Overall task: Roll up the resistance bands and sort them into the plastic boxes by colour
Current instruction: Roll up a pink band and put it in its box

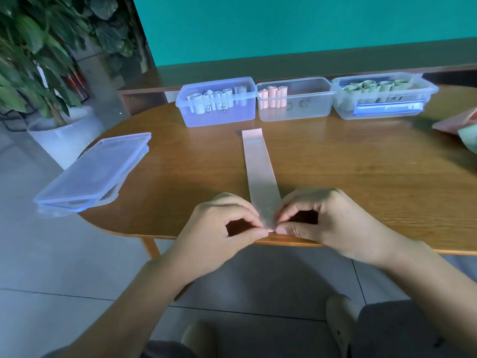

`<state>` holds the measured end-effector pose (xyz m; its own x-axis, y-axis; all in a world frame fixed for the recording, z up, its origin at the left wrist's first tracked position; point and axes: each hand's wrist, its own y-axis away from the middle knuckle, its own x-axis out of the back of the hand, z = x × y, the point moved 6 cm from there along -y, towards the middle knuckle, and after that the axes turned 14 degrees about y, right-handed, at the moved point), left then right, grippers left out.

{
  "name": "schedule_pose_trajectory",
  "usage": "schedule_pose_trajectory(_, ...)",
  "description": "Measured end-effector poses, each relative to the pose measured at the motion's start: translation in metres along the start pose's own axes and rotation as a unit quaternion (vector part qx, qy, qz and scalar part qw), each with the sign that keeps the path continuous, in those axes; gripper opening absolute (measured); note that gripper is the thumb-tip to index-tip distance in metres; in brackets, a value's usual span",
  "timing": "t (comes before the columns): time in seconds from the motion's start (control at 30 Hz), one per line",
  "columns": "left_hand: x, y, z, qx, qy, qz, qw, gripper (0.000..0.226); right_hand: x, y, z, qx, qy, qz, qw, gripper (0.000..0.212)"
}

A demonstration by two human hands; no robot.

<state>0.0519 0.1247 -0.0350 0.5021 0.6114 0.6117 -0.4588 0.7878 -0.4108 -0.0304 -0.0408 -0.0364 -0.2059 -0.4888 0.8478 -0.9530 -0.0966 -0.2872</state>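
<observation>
A pink resistance band (258, 164) lies flat on the wooden table (361, 177), stretching from the table's near edge toward the boxes. My left hand (222, 228) and my right hand (322, 220) both pinch its near end at the table edge, thumbs and fingertips meeting there. Along the back stand three plastic boxes: the left box (219, 117) holds several pale blue rolls, the middle box (304, 112) holds pink rolls (272, 96), and the right box (382, 109) holds several green rolls.
Stacked box lids (95, 171) lie on the table's left edge, overhanging it. More unrolled bands, pink and green (462, 127), sit at the far right edge. A potted plant (38, 73) stands on the floor to the left. My knees are below the table.
</observation>
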Motion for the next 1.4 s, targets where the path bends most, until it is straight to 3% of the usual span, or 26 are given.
schedule_pose_trajectory(0.27, -0.001, -0.002, -0.002, 0.076, -0.037, 0.002, 0.996, 0.020, -0.001, -0.006, 0.008, -0.076, -0.008, -0.015, 0.997, 0.007)
schedule_pose_trajectory(0.6, -0.004, -0.009, -0.006, 0.136, -0.065, -0.027, 0.988, 0.023, 0.001, -0.016, 0.018, -0.134, -0.006, -0.049, 0.990, 0.023)
schedule_pose_trajectory(0.73, 0.001, -0.013, -0.004, 0.093, -0.020, -0.013, 0.995, 0.005, 0.002, -0.017, 0.016, -0.120, -0.031, -0.043, 0.991, 0.014)
schedule_pose_trajectory(1.0, -0.004, -0.011, -0.001, 0.029, -0.022, -0.061, 0.997, 0.015, 0.001, -0.010, 0.001, 0.001, -0.039, -0.051, 0.998, 0.012)
schedule_pose_trajectory(1.17, -0.002, -0.009, 0.005, 0.004, -0.023, -0.051, 0.998, 0.007, -0.001, -0.007, 0.004, -0.001, 0.007, -0.060, 0.998, 0.018)
schedule_pose_trajectory(1.4, -0.003, -0.013, 0.002, 0.025, -0.033, -0.032, 0.999, 0.015, 0.001, -0.006, 0.005, -0.011, 0.004, -0.036, 0.999, 0.008)
